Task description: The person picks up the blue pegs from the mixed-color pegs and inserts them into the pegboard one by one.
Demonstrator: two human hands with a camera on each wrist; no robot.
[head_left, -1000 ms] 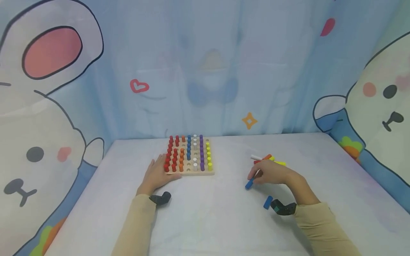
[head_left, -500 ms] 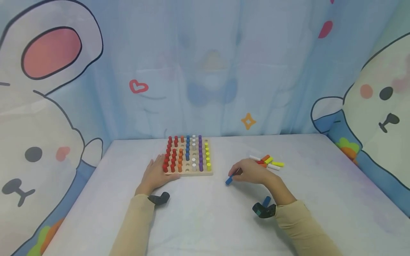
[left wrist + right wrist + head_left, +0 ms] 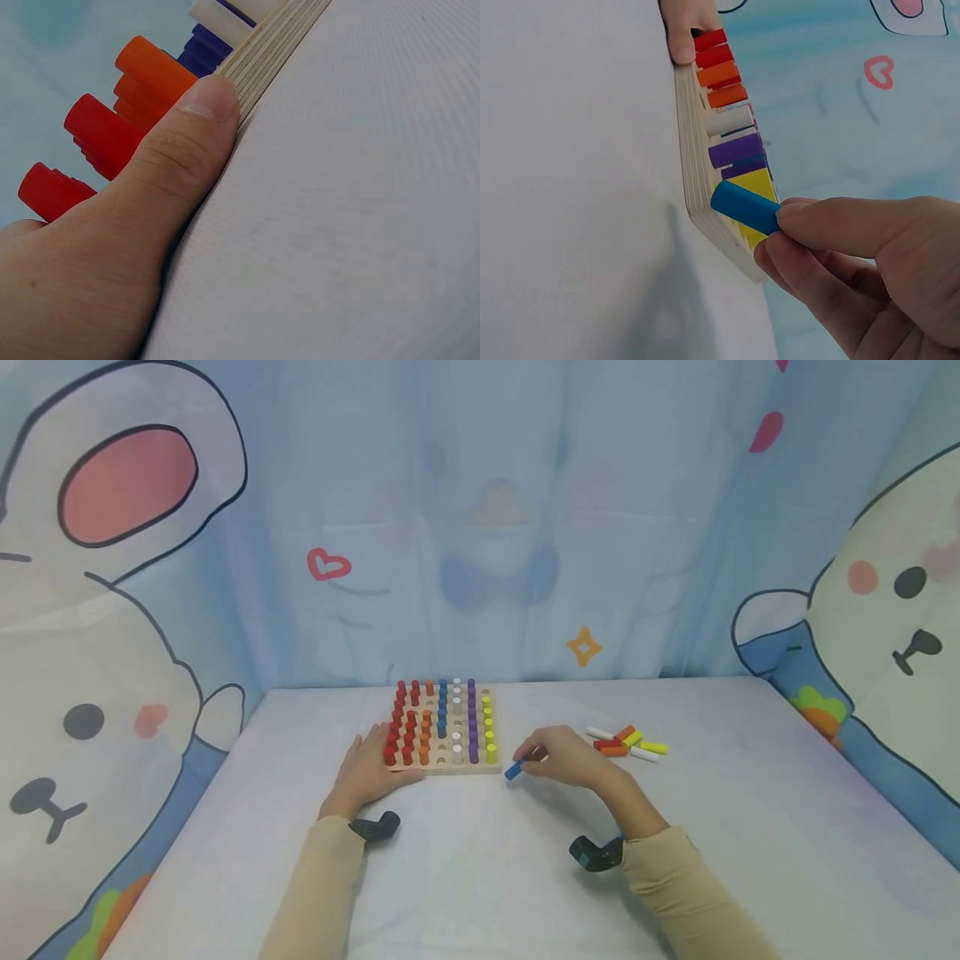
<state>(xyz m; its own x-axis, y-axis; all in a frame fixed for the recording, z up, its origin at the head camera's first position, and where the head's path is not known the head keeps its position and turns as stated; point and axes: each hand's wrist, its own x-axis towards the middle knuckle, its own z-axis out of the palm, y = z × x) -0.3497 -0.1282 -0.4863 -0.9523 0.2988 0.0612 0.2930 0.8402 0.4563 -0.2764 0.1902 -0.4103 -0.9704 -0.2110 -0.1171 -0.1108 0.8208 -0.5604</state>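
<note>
A wooden pegboard stands at the table's far side, bearing rows of red, orange, blue, white, purple and yellow pegs with some holes bare. My left hand rests against its left side and front edge, fingers straight, and the thumb lies along the front edge in the left wrist view. Thumb and fingertips of my right hand pinch a blue peg by one end. It is held just off the board's front right corner, its free end tilted toward the board, overlapping the yellow pegs in the right wrist view.
Loose pegs in white, red, orange and yellow lie in a small pile on the white tablecloth, right of the board. Black wrist cameras sit on both wrists. A printed curtain hangs behind the table.
My right hand has carried the blue peg leftward from beside the loose pile to the board's right corner. A second loose blue peg is now mostly covered by the right wrist. My left hand stays put.
</note>
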